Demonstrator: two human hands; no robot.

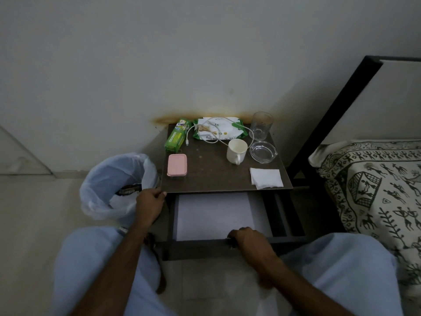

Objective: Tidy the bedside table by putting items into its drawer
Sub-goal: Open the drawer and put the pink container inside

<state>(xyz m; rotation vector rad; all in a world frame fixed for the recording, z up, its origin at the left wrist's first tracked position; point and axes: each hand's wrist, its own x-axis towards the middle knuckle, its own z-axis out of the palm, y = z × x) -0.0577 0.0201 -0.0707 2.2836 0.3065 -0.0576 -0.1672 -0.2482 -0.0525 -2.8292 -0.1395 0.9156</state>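
The dark bedside table (211, 174) carries a green box (176, 137), a baby wipes pack (218, 131), a white cable (205, 133), a white mug (237, 150), a drinking glass (262, 125), a glass ashtray (263, 151), a pink-lidded box (177, 166) and a white tissue (266, 178). Below it the drawer (216, 215) stands pulled out, lined with white paper, nothing in it. My left hand (149, 205) grips the table's front left corner. My right hand (248, 240) is closed on the drawer's front edge at its knob.
A bin with a pale plastic liner (114, 185) stands left of the table, touching it. A bed with a patterned sheet (376, 190) and dark frame (330, 124) lies to the right. The wall is right behind the table. My knees frame the drawer.
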